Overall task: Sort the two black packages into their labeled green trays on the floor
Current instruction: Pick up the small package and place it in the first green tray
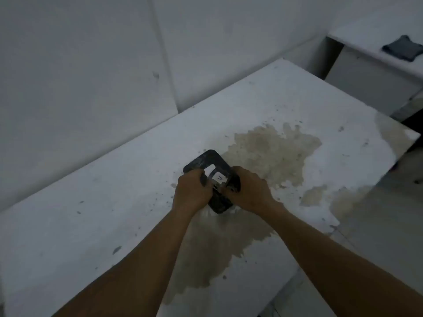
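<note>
A flat black plastic-wrapped package (211, 179) with rounded corners lies on the stained white tabletop (114, 202), and both hands are on it at once. The left hand (192, 191) clasps its left edge, fingers curled over the top face; the right hand (248, 191) clasps the right edge in the same way. So the grip is two-handed and closed on the package — neither hand is free.

The package's long axis runs from near the wrists away and to the left, toward the wall, so its far end sticks out beyond the knuckles while its near end sits between the two wrists. A small white paper label (219, 178) on the top face shows between the hands, with a handwritten mark that looks like an "A", though it is slanted and small. Since the hands sit about level on either side, neither is clearly nearer; the lift would likely be a shared one, straight up off the tabletop.

Whether the package rests fully flat or is already tipped up at one edge I cannot tell — the hands cover its middle. The green trays and the floor where they stand are out of view. A dark crumpled item (402, 48) lies on a second white surface (366, 40) at the upper right, well apart; it may be the other package, but it is too blurred to say.
</note>
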